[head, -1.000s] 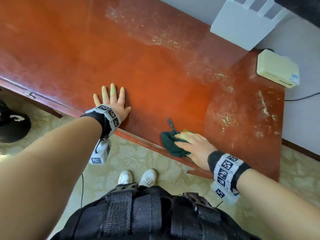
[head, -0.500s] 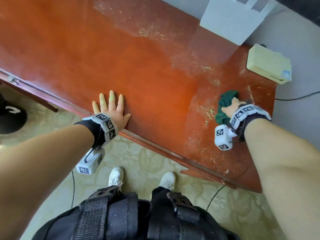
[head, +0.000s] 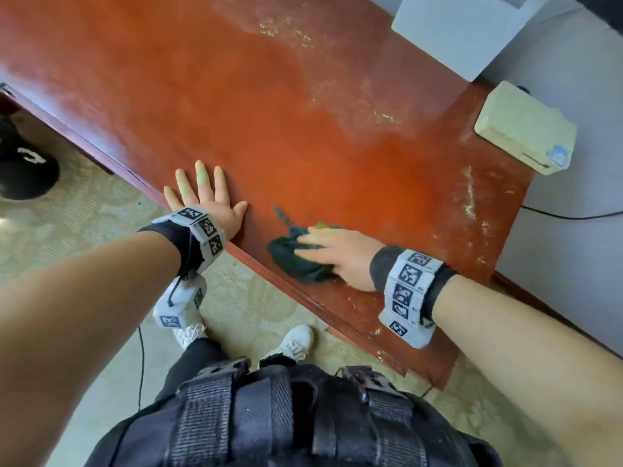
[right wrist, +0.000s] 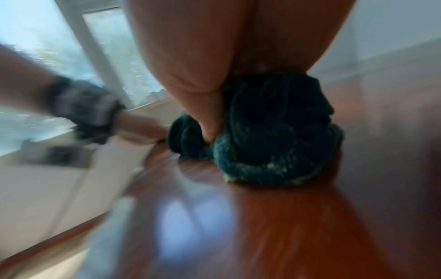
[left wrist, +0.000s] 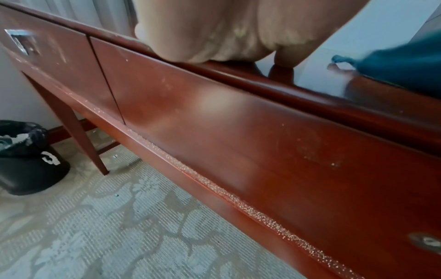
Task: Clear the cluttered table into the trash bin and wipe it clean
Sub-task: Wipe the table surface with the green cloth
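The red-brown wooden table [head: 303, 129] runs across the head view, with pale dusty streaks [head: 468, 197] toward its right end. My left hand [head: 207, 200] lies flat at the near edge, fingers spread, holding nothing; the left wrist view shows its palm [left wrist: 214, 34] on the edge. My right hand [head: 332, 251] presses a bunched dark green cloth [head: 296, 267] onto the tabletop close to the near edge, fingers straight over it. In the blurred right wrist view the thumb [right wrist: 210, 122] sinks into a fold of the cloth [right wrist: 274, 141]. A black lined trash bin [head: 23, 163] stands on the floor at the left.
A beige box [head: 526, 129] sits on the table's far right corner beside a white unit [head: 462, 32] against the wall. A cable [head: 573, 217] hangs off the right end. The bin [left wrist: 26, 160] stands near a table leg; drawer fronts with metal handles [left wrist: 20, 41] face me.
My right hand has swept the cloth from the far right of the table back left toward the near edge. The left hand has stayed flat in place.
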A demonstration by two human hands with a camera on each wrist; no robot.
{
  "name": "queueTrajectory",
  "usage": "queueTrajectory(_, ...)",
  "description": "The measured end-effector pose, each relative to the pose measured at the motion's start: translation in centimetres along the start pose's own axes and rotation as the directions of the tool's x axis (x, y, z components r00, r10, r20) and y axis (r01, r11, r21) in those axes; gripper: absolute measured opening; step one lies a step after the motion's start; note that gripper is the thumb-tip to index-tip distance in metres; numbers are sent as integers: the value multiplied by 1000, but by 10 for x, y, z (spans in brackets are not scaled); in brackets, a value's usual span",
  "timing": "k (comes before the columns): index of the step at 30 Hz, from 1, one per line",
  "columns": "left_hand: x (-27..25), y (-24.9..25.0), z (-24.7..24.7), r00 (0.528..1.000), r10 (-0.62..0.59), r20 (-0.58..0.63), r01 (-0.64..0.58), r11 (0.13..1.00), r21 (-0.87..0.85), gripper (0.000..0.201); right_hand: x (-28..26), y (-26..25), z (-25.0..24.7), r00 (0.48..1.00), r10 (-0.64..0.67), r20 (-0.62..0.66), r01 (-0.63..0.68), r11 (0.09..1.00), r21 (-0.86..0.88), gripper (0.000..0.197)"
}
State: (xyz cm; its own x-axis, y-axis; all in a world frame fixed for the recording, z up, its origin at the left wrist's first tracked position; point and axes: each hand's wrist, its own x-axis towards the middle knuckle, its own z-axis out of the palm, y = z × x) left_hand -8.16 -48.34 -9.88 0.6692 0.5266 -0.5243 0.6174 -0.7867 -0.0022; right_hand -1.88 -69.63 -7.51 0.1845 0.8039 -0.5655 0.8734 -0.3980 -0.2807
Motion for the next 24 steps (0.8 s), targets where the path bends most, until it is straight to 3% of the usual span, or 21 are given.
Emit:
queueTrajectory(1, 0, 1, 1, 1000, -3, -10, 3, 1000, 4, 69, -7, -6, 3, 996, -71, 58, 70, 997, 10, 65)
queueTrajectory(3, -1, 3, 4, 1000, -5, -14, 5, 1000, -9, 69, -21, -1, -5, 994, -80, 78, 70, 990, 120, 64)
queueTrajectory(5, -4, 5, 7, 1000, 1, -17, -2, 999, -37, 69, -27, 21, -18, 997, 66, -50, -53, 972, 228, 61)
queueTrajectory(6, -4, 4, 8, 1000, 5, -27, -6, 999, -50, 69, -26, 36, -24, 973, 188, -133, -146, 950, 276, 59)
queueTrajectory(8, -1, 3, 10, 999, 1, -43, -4, 998, -64, 69, -19, 66, -30, 856, 454, -248, -344, 858, 382, 55)
queueTrajectory(10, -1, 3, 9, 999, -1, -39, -1, 999, -51, 69, -6, 79, -28, 718, 654, -236, -517, 729, 448, 53)
queueTrajectory(12, -2, 3, 9, 999, 2, -34, -3, 999, -35, 68, 6, 77, -25, 674, 709, -205, -598, 687, 412, 55)
queueTrajectory(14, -1, 4, 9, 999, 7, -33, -8, 999, -37, 68, 12, 63, -22, 741, 634, -220, -560, 765, 319, 58)
queueTrajectory(16, 0, 4, 9, 999, 10, -37, -11, 1000, -26, 68, 11, 41, -17, 857, 470, -210, -431, 878, 206, 59)
queueTrajectory(18, -1, 3, 10, 998, 24, -52, -25, 1000, -18, 68, 6, 9, -3, 939, 294, -176, -283, 955, 88, 58)
queueTrajectory(22, -6, 0, 8, 997, 49, -62, -50, 999, -7, 67, -24, -45, 31, 994, 37, -106, -29, 996, 81, 53)
queueTrajectory(24, -11, 1, 7, 996, 67, -64, -68, 998, -3, 67, -47, -53, 41, 996, 47, -77, -36, 989, 145, 53)
